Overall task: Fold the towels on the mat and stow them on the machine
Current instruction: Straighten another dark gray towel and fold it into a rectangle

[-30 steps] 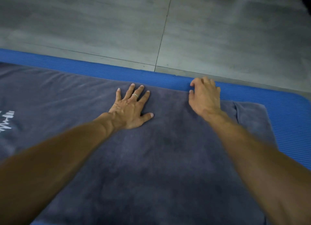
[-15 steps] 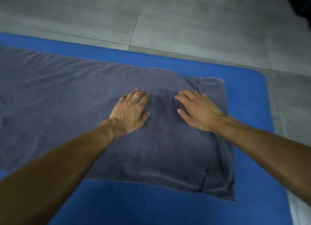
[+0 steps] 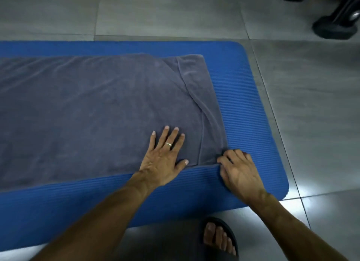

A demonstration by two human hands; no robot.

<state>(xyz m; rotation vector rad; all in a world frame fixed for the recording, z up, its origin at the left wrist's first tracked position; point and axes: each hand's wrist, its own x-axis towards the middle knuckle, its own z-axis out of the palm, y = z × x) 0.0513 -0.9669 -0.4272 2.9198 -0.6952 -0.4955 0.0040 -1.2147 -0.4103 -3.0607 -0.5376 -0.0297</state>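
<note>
A grey-purple towel (image 3: 97,108) lies spread flat on a blue ribbed mat (image 3: 243,124), running off the left edge of the view. Its right end shows an underlying layer peeking out past a diagonal edge. My left hand (image 3: 165,155) presses flat on the towel near its near right corner, fingers straight and spread, a ring on one finger. My right hand (image 3: 237,171) is at the towel's near right corner, fingers curled and pinching the corner's edge where it meets the mat.
Grey floor tiles (image 3: 311,104) surround the mat. A black machine base with a foot (image 3: 337,26) stands at the top right. A foot in a dark sandal (image 3: 220,239) is on the floor just in front of the mat's near edge.
Both hands have slid from the towel's far edge and middle back to its near right corner. The right hand went from lying flat to pinching the corner. The view has pulled back.
</note>
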